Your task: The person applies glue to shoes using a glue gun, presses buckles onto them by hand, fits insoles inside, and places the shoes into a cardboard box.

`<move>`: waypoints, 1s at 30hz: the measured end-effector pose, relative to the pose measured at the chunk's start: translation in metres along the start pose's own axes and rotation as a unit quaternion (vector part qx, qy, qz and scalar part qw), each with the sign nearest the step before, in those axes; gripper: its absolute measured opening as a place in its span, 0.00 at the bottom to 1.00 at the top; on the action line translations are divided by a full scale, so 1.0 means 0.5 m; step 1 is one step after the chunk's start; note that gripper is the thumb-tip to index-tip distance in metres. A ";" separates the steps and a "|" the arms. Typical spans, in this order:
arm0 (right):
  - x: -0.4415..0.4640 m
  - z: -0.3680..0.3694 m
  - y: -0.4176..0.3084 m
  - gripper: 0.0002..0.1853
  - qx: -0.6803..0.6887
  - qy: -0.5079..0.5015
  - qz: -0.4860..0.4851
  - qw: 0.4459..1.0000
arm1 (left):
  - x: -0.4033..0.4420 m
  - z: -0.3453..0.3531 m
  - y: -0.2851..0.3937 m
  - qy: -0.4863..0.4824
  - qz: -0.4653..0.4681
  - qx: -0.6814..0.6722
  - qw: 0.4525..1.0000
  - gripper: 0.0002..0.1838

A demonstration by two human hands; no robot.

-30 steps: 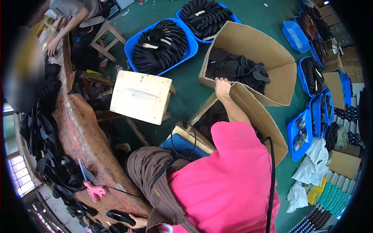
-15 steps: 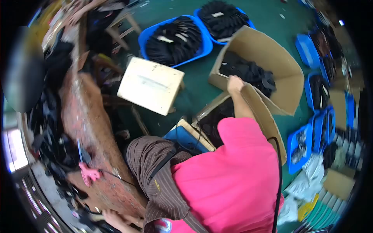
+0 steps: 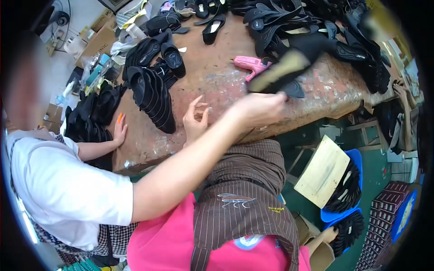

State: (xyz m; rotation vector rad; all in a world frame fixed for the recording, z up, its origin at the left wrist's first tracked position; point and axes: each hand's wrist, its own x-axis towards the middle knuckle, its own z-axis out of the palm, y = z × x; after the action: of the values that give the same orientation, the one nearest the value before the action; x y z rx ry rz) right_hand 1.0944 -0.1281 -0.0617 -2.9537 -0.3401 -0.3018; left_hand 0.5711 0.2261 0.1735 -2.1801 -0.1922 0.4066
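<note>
My left hand (image 3: 196, 118) is raised at the table's near edge, fingers curled but apart, with nothing in it. A co-worker's bare forearm crosses in front of my left arm. That person's hand (image 3: 264, 110) holds a black shoe (image 3: 287, 67) with a beige underside, blurred by motion, over the table. My right hand (image 3: 329, 234) is low at the right, closed on the edge of a cardboard box (image 3: 322, 258); its fingertips are small and partly hidden. A pink glue gun (image 3: 251, 65) lies on the table beyond my left hand.
The worn reddish table (image 3: 212, 90) carries stacked black shoes (image 3: 151, 99) and a large pile of black shoes (image 3: 275, 27). The co-worker's other hand (image 3: 120, 131) rests on it at left. A wooden stool (image 3: 323, 171) and blue basins (image 3: 357, 156) of black shoes stand right.
My view has swung from the floor and box toward the table. A co-worker in white now shows at left, reaching across me with a shoe. My right hand stays at the box.
</note>
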 end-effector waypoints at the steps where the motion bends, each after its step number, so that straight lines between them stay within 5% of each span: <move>1: 0.049 0.007 -0.055 0.24 0.087 -0.002 -0.037 0.996 | 0.059 -0.020 -0.026 -0.006 -0.003 -0.011 1.000 0.08; 3: 0.073 -0.064 -0.231 0.19 0.192 0.034 -0.155 0.969 | 0.173 -0.014 -0.065 0.046 0.009 -0.173 0.984 0.08; 4: 0.080 -0.070 -0.326 0.14 0.347 -0.030 -0.183 0.919 | 0.224 0.004 -0.084 0.056 -0.015 -0.294 0.954 0.09; 6: 0.052 -0.091 -0.521 0.13 0.535 -0.183 -0.193 0.802 | 0.290 0.029 -0.113 0.057 0.042 -0.273 0.960 0.10; 8: -0.035 -0.157 -0.677 0.16 0.461 -0.296 -0.286 0.787 | 0.317 0.088 -0.078 0.107 0.019 -0.215 0.971 0.11; 10: -0.132 -0.195 -0.791 0.23 0.450 -0.446 -0.247 0.733 | 0.310 0.121 -0.061 0.056 0.063 -0.251 0.964 0.12; 11: -0.161 -0.180 -0.837 0.24 0.461 -0.482 -0.221 0.712 | 0.311 0.138 -0.036 0.151 -0.060 -0.352 0.922 0.11; 12: -0.191 -0.182 -0.883 0.26 0.448 -0.467 -0.206 0.734 | 0.313 0.162 0.010 0.233 -0.183 -0.444 0.846 0.10; 14: -0.224 -0.185 -0.958 0.28 0.404 -0.442 -0.218 0.771 | 0.304 0.167 0.025 0.251 -0.258 -0.541 0.760 0.09; 16: -0.232 -0.208 -1.019 0.31 0.301 -0.355 -0.275 0.841 | 0.287 0.138 -0.016 0.141 -0.168 -0.576 0.788 0.08; 18: -0.226 -0.166 -1.077 0.33 0.250 -0.288 -0.315 0.869 | 0.305 0.110 -0.014 0.220 -0.255 -0.594 0.731 0.07; 20: -0.211 -0.147 -1.093 0.26 0.284 -0.296 -0.353 0.841 | 0.287 0.065 -0.025 0.139 -0.185 -0.465 0.854 0.06; 22: -0.192 -0.114 -1.094 0.23 0.302 -0.373 -0.381 0.790 | 0.267 0.057 -0.002 0.146 -0.164 -0.465 0.858 0.06; 23: -0.184 -0.077 -1.080 0.23 0.421 -0.425 -0.352 0.720 | 0.263 0.063 0.016 0.158 -0.157 -0.485 0.845 0.06; 24: -0.187 -0.121 -1.049 0.23 0.444 -0.423 -0.315 0.724 | 0.259 0.069 0.034 0.171 -0.149 -0.505 0.833 0.06; 27: -0.161 -0.207 -0.914 0.27 0.528 -0.439 -0.191 0.701 | 0.062 0.050 0.086 0.194 -0.399 -0.560 0.700 0.06; 30: -0.093 -0.173 -0.736 0.24 0.490 -0.255 -0.158 0.819 | -0.100 0.034 0.173 0.160 -0.672 -0.470 0.550 0.07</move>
State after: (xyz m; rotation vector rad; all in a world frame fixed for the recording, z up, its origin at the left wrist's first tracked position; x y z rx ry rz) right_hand 0.9465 0.2012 0.0590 -1.8789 -0.7670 0.5136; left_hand 0.5177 0.1732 0.1057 -2.1529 -2.0716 -1.2430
